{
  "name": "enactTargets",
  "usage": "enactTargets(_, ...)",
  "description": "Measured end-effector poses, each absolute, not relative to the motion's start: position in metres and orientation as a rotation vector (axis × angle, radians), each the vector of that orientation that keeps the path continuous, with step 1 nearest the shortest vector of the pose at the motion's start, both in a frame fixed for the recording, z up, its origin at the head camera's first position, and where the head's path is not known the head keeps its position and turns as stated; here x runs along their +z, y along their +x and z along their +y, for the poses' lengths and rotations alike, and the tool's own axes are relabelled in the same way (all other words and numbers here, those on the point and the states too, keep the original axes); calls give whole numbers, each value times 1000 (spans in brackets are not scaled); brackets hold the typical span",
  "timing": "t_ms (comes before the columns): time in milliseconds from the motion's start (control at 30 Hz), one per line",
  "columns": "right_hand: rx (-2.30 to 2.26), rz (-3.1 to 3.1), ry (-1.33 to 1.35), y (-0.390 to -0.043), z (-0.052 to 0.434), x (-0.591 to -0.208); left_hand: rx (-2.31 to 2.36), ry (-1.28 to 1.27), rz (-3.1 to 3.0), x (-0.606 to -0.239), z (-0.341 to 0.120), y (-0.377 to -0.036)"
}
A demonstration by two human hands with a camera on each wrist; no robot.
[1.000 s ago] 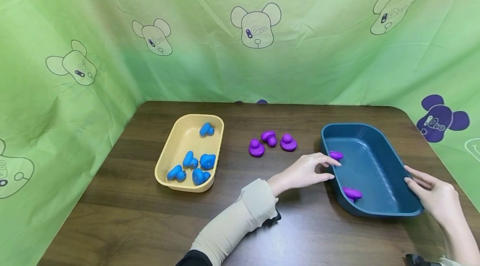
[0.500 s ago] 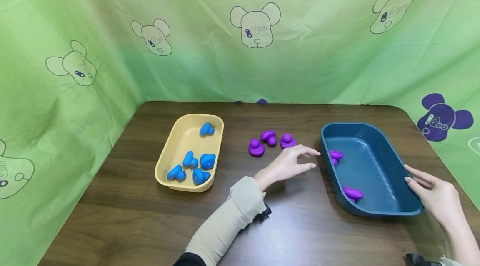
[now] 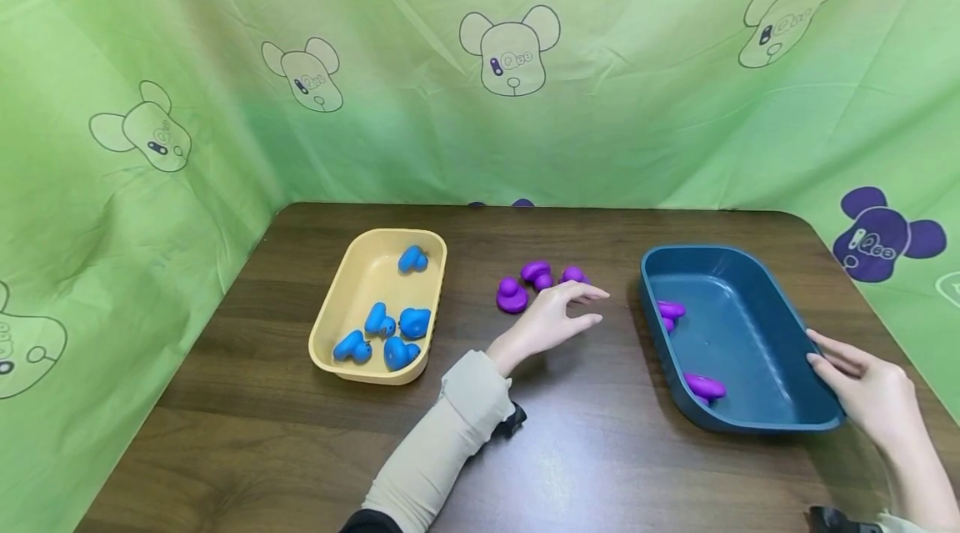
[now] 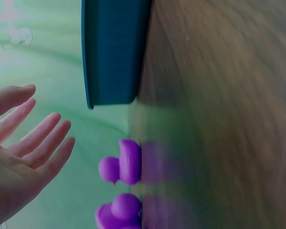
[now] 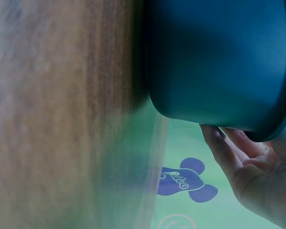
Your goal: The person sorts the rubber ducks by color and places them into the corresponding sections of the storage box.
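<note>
We note the left hand [image 3: 551, 318] over the table [image 3: 585, 450], fingers spread and relaxed, holding nothing; it hovers just left of the blue tray [image 3: 780, 420], with its fingertips [image 3: 596, 294] near the loose purple ducks [image 3: 513, 297]; in the left wrist view the palm [image 4: 19, 157] faces two of those ducks [image 4: 121, 167], apart from them

Right hand [image 3: 862, 387] rests on the right rim of the blue tray, fingers fairly straight along the edge; the right wrist view shows fingers [image 5: 229, 148] under the lip, steadying it; no curl round the rim that we can confirm

Count, relative to the blue tray: two purple ducks inside, one by the left wall [image 3: 670, 311] and one at the near end [image 3: 705, 387]; three purple ducks on the table to its left, the rightmost [image 3: 573, 274] partly hidden behind the left hand

Yellow tray [image 3: 341, 299], well to the left of the blue tray, holds five blue ducks [image 3: 397, 333]; no blue ducks loose on the table

We judge the blue sort complete and the purple sort partly done: two in, three left
</note>
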State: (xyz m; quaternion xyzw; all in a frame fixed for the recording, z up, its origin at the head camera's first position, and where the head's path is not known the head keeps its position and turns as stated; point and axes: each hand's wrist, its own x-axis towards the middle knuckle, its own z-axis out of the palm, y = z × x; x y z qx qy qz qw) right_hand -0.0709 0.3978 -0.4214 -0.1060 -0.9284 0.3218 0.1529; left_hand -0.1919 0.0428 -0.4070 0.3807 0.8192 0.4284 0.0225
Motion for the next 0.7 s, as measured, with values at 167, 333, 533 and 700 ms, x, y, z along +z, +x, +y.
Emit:
enactTargets(167,908,-2667,-310,-72,400,-424,1336,1128,2576,-408,33,-196)
enactTargets(333,911,-2660,-327,-72,400,-425,1347,1122,2620,-409,25,-200)
enactTargets(533,912,-2676,-308,-71,399,-422,1353,1076,2675,-411,16,-203)
enactTargets(700,900,-2690,-318,-71,397,-421,1386,1037,2675,-414,9,-203)
